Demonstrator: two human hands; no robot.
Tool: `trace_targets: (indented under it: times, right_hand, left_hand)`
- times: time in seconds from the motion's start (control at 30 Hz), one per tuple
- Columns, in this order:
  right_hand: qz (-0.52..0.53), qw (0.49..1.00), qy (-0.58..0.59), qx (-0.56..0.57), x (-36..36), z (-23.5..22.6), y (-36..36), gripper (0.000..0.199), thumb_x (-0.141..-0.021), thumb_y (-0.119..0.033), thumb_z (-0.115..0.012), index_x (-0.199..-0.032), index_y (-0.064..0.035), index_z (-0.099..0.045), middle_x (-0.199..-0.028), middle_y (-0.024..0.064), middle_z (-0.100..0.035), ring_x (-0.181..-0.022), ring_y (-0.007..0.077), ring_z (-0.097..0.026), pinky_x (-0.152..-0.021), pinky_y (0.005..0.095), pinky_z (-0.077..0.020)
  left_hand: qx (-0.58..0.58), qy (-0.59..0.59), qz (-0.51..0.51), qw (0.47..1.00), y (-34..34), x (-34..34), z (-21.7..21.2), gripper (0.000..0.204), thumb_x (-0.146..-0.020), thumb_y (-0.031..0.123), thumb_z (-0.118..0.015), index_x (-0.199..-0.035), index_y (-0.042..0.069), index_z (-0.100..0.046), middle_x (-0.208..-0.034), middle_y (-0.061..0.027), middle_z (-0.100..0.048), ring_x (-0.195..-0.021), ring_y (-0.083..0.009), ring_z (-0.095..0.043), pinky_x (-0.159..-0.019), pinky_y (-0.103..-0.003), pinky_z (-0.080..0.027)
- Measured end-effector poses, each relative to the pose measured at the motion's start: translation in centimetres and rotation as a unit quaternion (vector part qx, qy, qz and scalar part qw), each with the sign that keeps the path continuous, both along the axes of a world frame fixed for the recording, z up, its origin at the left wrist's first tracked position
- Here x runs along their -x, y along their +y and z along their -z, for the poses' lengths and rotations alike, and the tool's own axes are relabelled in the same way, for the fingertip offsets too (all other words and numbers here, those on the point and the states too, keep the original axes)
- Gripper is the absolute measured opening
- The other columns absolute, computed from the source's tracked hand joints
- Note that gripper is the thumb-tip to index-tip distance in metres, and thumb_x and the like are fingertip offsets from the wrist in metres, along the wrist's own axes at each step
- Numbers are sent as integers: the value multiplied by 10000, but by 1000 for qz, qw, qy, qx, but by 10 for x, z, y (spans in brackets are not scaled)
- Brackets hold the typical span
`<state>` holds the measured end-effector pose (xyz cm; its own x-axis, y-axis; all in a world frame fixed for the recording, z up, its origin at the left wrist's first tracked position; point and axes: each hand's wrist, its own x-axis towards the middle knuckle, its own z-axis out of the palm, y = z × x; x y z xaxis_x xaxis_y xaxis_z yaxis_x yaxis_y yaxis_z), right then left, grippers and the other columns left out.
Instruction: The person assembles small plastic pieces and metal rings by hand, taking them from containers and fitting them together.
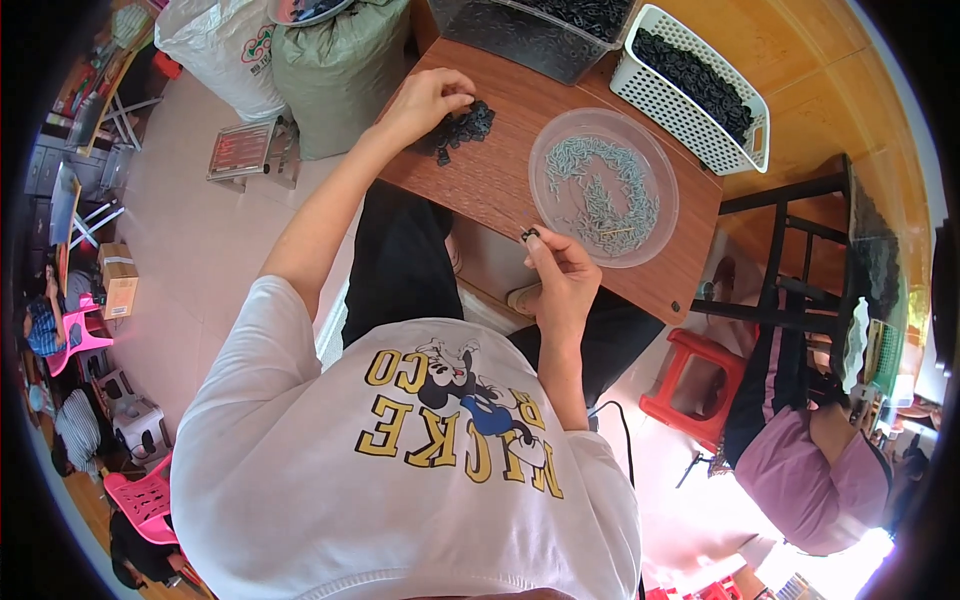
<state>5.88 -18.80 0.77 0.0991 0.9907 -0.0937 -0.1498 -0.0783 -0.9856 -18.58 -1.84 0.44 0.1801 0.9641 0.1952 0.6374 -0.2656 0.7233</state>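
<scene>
My left hand [430,105] is at the far left of the brown wooden table [440,195], beside a loose pile of small black plastic parts [472,124]. Its fingers are bent toward the thumb; whatever they pinch is hidden. Over the table's near edge, my right hand [565,272] pinches a small black plastic part [530,233] between thumb and fingers, and a thin tip sticks out of it. Just beyond that hand stands a round clear plastic tub [537,190], where many small grey-blue screw-like pieces [625,205] lie spread with one yellowish stick.
A white perforated basket [690,108] and a clear bin [530,45], both with black parts, stand at the table's far side. Full sacks [340,85] and a small stool [243,150] are at left. At right are a red stool [690,385] and a seated person [815,470].
</scene>
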Motion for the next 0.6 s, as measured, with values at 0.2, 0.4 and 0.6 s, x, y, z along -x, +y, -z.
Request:
trace_targets:
  times: [0.2, 0.4, 0.6]
  right_hand:
    - [10, 994, 113, -3, 3, -11, 23, 165, -802, 20, -642, -966, 39, -651, -804, 81, -666, -652, 86, -568, -614, 193, -447]
    - [-19, 995, 102, 8, 10, -27, 32, 166, -816, -5, -644, -977, 34, -657, -789, 39, -650, -658, 69, -575, -625, 190, -474]
    - [8, 998, 46, -49, 8, -14, 32, 137, -809, 7, -648, -937, 51, -664, -774, 48, -655, -665, 70, -596, -630, 192, -490]
  left_hand:
    - [282, -574, 24, 768, -58, -37, -9, 209, -885, 65, -570, -1062, -47, -586, -954, -108, -633, -897, -206, -645, -763, -267, -547]
    - [331, -657, 14, 677, -102, -71, -5, 148, -867, 47, -582, -992, -32, -589, -962, -140, -639, -916, -257, -651, -784, -317, -556]
    - [310, -670, -29, 674, -117, -93, -13, 128, -838, 39, -622, -951, -19, -614, -925, -122, -654, -864, -214, -657, -773, -325, -549]
